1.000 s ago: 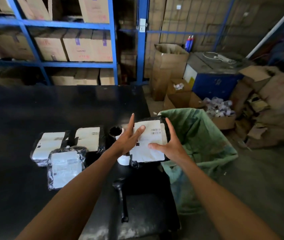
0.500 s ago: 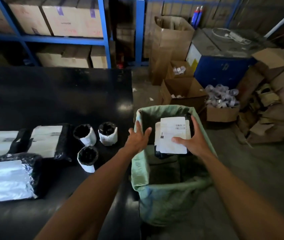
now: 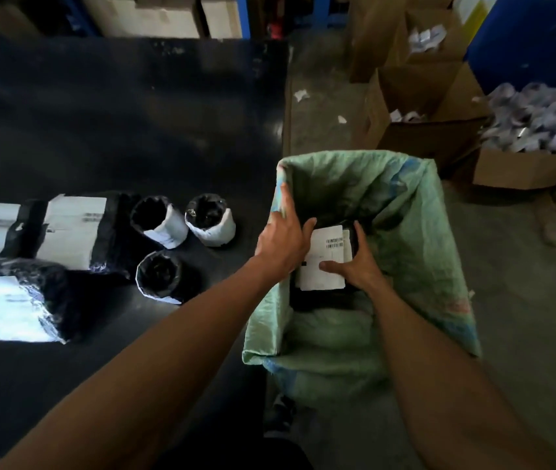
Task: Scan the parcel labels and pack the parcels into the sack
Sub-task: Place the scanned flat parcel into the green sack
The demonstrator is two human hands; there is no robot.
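A black parcel with a white barcode label (image 3: 325, 257) sits low inside the open green sack (image 3: 415, 232), which stands on the floor right of the black table (image 3: 134, 123). My right hand (image 3: 358, 266) grips the parcel's right side, thumb on the label. My left hand (image 3: 283, 239) rests on the sack's left rim with its fingers spread, the thumb touching the parcel's left edge. On the table lie two flat labelled parcels (image 3: 66, 228), a foil-wrapped parcel (image 3: 15, 300) and three small round black parcels (image 3: 181, 228).
Open cardboard boxes (image 3: 419, 106) stand on the floor behind the sack, one heaped with small white packets (image 3: 534, 120). A blue bin (image 3: 527, 39) is at the far right. Shelving with cartons runs along the back.
The parcel has gone from above the table edge, over the sack mouth, down into the sack. My left hand moved off the parcel onto the sack's rim. The view tilted downward.
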